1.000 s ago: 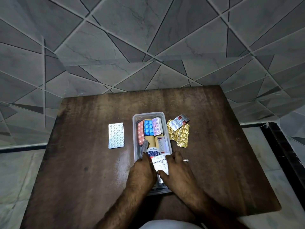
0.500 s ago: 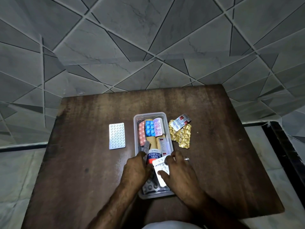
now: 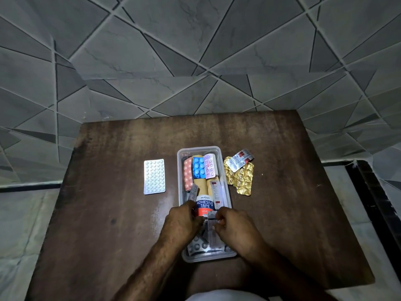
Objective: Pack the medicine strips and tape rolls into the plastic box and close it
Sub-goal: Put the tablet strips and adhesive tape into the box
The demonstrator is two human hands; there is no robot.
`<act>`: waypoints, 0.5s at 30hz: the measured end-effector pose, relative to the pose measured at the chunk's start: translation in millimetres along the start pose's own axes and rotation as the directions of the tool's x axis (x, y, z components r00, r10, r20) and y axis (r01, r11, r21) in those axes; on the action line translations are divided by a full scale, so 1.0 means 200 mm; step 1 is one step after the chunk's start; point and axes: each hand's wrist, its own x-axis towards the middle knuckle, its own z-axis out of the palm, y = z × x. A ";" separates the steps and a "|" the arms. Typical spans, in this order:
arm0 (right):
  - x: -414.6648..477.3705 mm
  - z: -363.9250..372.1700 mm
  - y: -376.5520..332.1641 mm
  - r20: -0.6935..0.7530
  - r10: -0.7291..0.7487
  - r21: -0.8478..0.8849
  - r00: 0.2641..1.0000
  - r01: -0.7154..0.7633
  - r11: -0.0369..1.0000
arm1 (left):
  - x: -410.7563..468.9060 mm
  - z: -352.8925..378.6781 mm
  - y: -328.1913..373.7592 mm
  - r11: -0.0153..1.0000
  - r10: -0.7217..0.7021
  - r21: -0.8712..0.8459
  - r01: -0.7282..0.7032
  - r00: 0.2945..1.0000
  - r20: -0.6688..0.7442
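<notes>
now | tape roll reads "adhesive tape" | left hand, right hand pinch strip

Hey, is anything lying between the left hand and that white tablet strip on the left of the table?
Nothing visible does. The white tablet strip lies alone on bare table, left of the plastic box. The left hand is at the box's near end, with only open tabletop between.

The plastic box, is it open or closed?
Open. The plastic box has no lid on it, and the blue pill strip and tape roll inside show from above.
</notes>
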 end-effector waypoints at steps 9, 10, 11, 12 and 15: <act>0.05 -0.07 0.01 -0.059 0.017 0.063 0.998 -0.014 0.998 | 0.06 -0.04 -0.05 0.998 0.012 -0.068 -0.015 0.999 -0.048; 0.07 -0.09 0.01 -0.080 0.030 0.109 0.996 -0.022 0.994 | 0.08 -0.07 -0.05 0.993 0.001 -0.119 -0.009 0.997 -0.071; 0.10 -0.12 0.02 -0.100 0.051 0.172 0.994 -0.033 0.985 | 0.10 -0.09 -0.06 0.984 -0.008 -0.179 -0.012 0.994 -0.111; 0.14 -0.15 0.03 -0.125 0.080 0.237 0.989 -0.049 0.970 | 0.13 -0.12 -0.07 0.972 -0.027 -0.233 -0.012 0.986 -0.163; 0.31 -0.23 0.08 -0.195 0.198 0.375 0.961 -0.113 0.920 | 0.25 -0.19 -0.14 0.948 -0.135 -0.318 0.027 0.937 -0.322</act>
